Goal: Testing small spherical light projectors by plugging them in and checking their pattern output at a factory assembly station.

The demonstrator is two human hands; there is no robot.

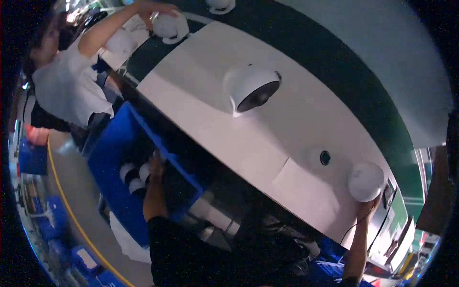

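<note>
My left hand (156, 166) reaches down into a blue bin (112, 138), beside several small white round parts (145, 172) with dark sections. The bin's inside is dim, so its fingers are hard to make out. At the right end of the white table, my right hand (367, 206) grips the near lower side of a smooth white dome-shaped housing (366, 182). Some of those fingers are hidden behind the housing. A larger white rounded housing with a black face (253, 91) sits farther back on the table. A small dark disc (325, 158) lies left of the held dome.
The white tabletop (201, 105) runs diagonally, with a white sheet (303, 179) on it. Beyond lies a dark green strip (306, 43) bearing another white housing (221, 5). At upper left, a co-worker's hand (160, 9) touches a white housing (167, 27). A thin dark cable (351, 229) hangs near my right wrist.
</note>
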